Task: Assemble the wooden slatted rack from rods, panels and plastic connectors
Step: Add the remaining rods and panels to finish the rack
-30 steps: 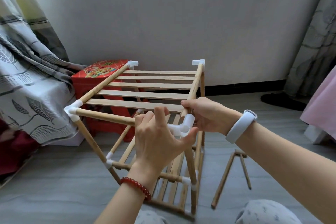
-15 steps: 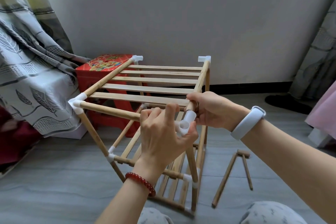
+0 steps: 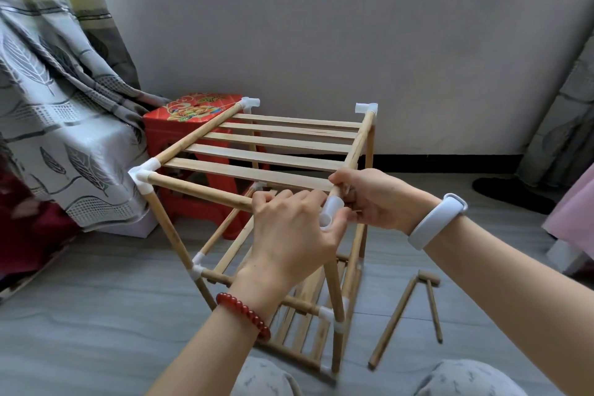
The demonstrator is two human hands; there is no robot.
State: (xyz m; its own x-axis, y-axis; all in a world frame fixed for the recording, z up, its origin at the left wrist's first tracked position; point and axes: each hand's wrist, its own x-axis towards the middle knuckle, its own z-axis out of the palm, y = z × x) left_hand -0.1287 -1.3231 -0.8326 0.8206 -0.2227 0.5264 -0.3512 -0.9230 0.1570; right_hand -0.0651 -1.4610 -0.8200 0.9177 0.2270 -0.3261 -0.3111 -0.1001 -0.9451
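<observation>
Left hand [image 3: 291, 228] wrapped on front rod [image 3: 199, 186], right hand [image 3: 376, 199] pinching side rail [image 3: 356, 151]; between them, corner connector [image 3: 331, 210], open socket facing near.

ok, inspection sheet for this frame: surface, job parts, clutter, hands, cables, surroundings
Surface: grey plank floor; the work is done on it.
Job's things: wooden rack stands upright, top slats in place, white connectors at the top corners; the near right corner connector shows an open socket.
Clutter: loose rods lie on the floor right of the rack.
Grippers: left hand grips the front rod and touches the connector; right hand grips the side rail just above it.
Cables: nothing seen.
Surroundings: red stool behind the rack, patterned curtain to the left, grey wall behind.
</observation>
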